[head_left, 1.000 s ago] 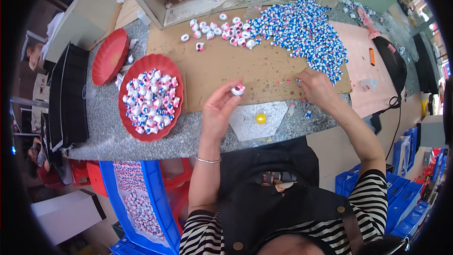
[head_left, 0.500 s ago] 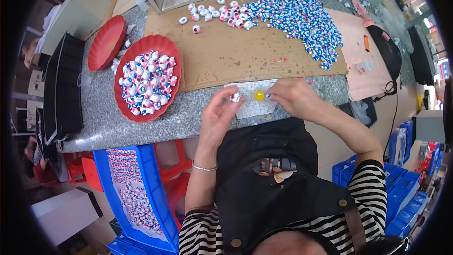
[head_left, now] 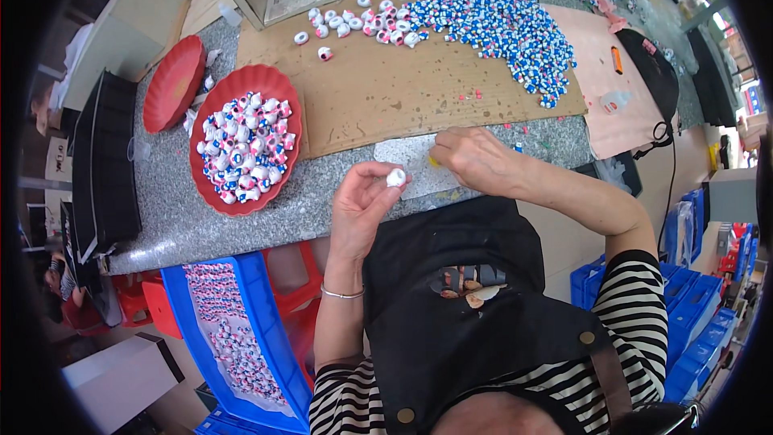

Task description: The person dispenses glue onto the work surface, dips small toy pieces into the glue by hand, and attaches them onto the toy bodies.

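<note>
My left hand (head_left: 364,200) pinches a small white figurine piece (head_left: 395,178) between thumb and fingertips, just over the near edge of the granite table. My right hand (head_left: 475,159) is closed, its fingers bent down over a small yellow round thing (head_left: 435,162) on a white sheet (head_left: 407,156). The hand covers most of that yellow thing, and whatever its fingertips hold is hidden. To the left stands a red scalloped bowl (head_left: 204,188) heaped with white, pink and blue figurine pieces (head_left: 246,143).
A brown cardboard sheet (head_left: 370,97) bears loose white rings (head_left: 354,24) and a big pile of small blue-and-white pieces (head_left: 503,28). Farther left lies another red bowl (head_left: 173,84). An orange lighter (head_left: 617,60) and small bottle (head_left: 618,101) are right. Below left is a blue crate (head_left: 262,298).
My right hand has moved left over the yellow round thing. The blue piece at its fingertips no longer shows. My left hand has turned the white piece and drawn slightly toward me.
</note>
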Available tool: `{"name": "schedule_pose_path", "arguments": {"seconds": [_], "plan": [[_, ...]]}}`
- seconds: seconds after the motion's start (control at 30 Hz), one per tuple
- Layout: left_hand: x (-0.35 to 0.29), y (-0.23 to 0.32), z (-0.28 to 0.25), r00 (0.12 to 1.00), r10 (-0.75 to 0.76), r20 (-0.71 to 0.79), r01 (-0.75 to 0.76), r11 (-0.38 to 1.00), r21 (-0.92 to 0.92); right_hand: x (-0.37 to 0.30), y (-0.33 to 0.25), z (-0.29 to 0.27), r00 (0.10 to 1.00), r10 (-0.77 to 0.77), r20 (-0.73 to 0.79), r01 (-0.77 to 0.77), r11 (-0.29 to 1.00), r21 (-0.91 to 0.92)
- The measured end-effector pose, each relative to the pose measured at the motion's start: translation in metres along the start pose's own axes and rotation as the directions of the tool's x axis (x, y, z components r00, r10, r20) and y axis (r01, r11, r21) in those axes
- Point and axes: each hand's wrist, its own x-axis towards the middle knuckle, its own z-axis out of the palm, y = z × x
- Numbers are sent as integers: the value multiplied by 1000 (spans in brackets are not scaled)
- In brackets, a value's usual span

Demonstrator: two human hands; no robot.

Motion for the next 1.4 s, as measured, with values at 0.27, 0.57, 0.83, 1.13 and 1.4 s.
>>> {"name": "schedule_pose_path", "arguments": {"seconds": [0.27, 0.57, 0.83, 1.13, 1.4], "plan": [[12, -29, 15, 983, 176, -42, -152, 931, 330, -15, -17, -13, 802, 591, 87, -458, 513, 726], [16, -31, 36, 930, 340, 140, -351, 708, 614, -26, -21, -24, 836, 536, 117, -358, 371, 857], [14, -2, 28, 980, -43, 196, -7, 969, 247, -15, -31, -31, 935, 217, -281, 5, 783, 622], [16, 101, -44, 848, 531, 6, -159, 243, 957, 29, 56, 2, 901, 405, -156, -293, 832, 472], [111, 81, -21, 829, 554, 74, -75, -22, 997, 83, 159, 1, 952, 209, -223, -219, 975, -23]]}}
